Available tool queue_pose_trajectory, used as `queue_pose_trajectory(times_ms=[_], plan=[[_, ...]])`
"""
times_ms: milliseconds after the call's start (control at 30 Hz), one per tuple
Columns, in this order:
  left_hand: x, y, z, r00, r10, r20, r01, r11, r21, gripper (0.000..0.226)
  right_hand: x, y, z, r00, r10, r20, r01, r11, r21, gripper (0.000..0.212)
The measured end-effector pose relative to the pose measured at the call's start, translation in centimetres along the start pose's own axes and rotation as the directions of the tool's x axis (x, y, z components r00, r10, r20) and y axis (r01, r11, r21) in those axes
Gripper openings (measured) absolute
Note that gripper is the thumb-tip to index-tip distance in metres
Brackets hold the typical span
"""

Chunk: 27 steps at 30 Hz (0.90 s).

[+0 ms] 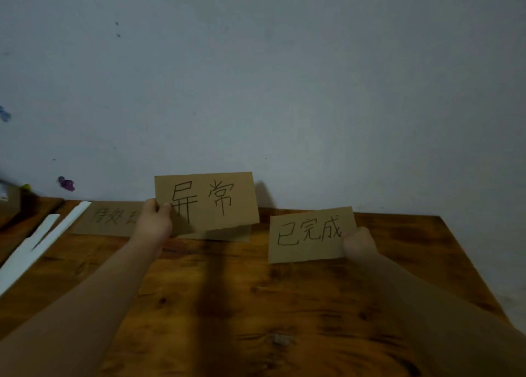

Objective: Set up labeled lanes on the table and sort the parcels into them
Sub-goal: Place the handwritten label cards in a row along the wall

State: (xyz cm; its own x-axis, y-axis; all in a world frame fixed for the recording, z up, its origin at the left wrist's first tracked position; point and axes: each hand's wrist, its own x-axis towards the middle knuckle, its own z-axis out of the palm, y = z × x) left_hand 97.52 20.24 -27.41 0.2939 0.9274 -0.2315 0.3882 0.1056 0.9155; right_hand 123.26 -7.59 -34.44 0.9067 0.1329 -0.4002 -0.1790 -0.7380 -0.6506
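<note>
Pinching the left edge of a flat, rectangular brown cardboard card (210,203) hand-inked "异常", the left hand (153,222) holds it raised near the pale matte wall (284,77). The right hand (359,242) grips the lower right corner of a second cardboard card (307,234) reading "已完成", slightly tilted. A third card (111,218) lies flat at the rear left of the knotty, dark-grained wooden worktop (256,305), its writing partly hidden. Smooth white strips (42,240) lie at the left.

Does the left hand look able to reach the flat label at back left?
Probably yes: the flat label lies right beside the left hand, nothing between, though that hand grips the raised label.
</note>
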Motion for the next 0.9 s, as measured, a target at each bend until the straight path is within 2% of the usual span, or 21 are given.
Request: queue_pose_trajectory(times_ms=[33, 100, 133, 167, 200, 233, 267, 300, 367, 500, 800, 867, 900], plan=[[-0.4, 0.0, 1.0, 1.0, -0.023, 0.002, 0.023, 1.0, -0.012, 0.018, 0.7, 0.7, -0.3, 0.999, 0.023, 0.026, -0.022, 0.999, -0.04, 0.039], [-1.1, -0.1, 2.6, 0.999, -0.046, 0.003, 0.046, 0.999, -0.014, 0.018, 1.5, 2.3, -1.0, 0.998, 0.007, 0.063, 0.011, 0.96, -0.28, 0.054], [-1.4, -0.3, 3.2, 0.999, -0.046, -0.001, 0.046, 0.999, -0.003, 0.018, 1.8, 3.1, -1.2, 0.992, -0.086, 0.093, 0.118, 0.892, -0.437, 0.059], [-1.8, -0.5, 3.7, 0.999, -0.046, -0.003, 0.046, 0.999, 0.006, 0.017, 1.9, 4.1, -1.2, 0.959, -0.227, 0.167, 0.282, 0.779, -0.56, 0.06], [-2.0, -0.6, 4.2, 0.999, -0.045, -0.005, 0.046, 0.999, 0.012, 0.016, 1.8, 5.1, -1.0, 0.889, -0.354, 0.291, 0.457, 0.636, -0.622, 0.059], [-2.2, -0.8, 4.6, 0.999, -0.043, -0.01, 0.043, 0.999, 0.021, 0.015, 1.7, 5.9, -0.7, 0.809, -0.404, 0.427, 0.586, 0.508, -0.631, 0.059], [-2.3, -0.7, 5.0, 0.999, -0.039, -0.014, 0.039, 0.999, 0.037, 0.015, 1.7, 6.7, -0.3, 0.758, -0.386, 0.526, 0.652, 0.429, -0.625, 0.061], [-2.3, -0.7, 5.3, 0.999, -0.036, -0.016, 0.037, 0.998, 0.048, 0.015, 1.9, 7.2, 0.1, 0.745, -0.34, 0.574, 0.667, 0.396, -0.632, 0.062], [-2.0, -0.4, 5.9, 0.999, -0.037, -0.023, 0.038, 0.998, 0.056, 0.015, 2.8, 7.7, 0.5, 0.771, -0.288, 0.567, 0.634, 0.418, -0.65, 0.064], [-1.3, -0.7, 7.1, 0.999, -0.031, -0.011, 0.032, 0.998, 0.06, 0.013, 5.5, 6.8, 0.6, 0.822, -0.28, 0.496, 0.568, 0.468, -0.677, 0.064], [-1.7, -1.2, 9.1, 0.998, -0.056, 0.022, 0.055, 0.997, 0.063, 0.013, 9.5, 4.5, 0.8, 0.848, -0.26, 0.462, 0.53, 0.452, -0.718, 0.074], [-2.2, -0.7, 9.3, 0.999, -0.051, 0.014, 0.05, 0.996, 0.074, 0.014, 8.4, 3.7, 0.8, 0.832, -0.355, 0.426, 0.554, 0.506, -0.661, 0.077], [-2.6, -0.4, 9.5, 0.999, -0.048, 0.015, 0.047, 0.996, 0.074, 0.016, 7.6, 3.2, 0.8, 0.831, -0.387, 0.4, 0.556, 0.593, -0.582, 0.079]])
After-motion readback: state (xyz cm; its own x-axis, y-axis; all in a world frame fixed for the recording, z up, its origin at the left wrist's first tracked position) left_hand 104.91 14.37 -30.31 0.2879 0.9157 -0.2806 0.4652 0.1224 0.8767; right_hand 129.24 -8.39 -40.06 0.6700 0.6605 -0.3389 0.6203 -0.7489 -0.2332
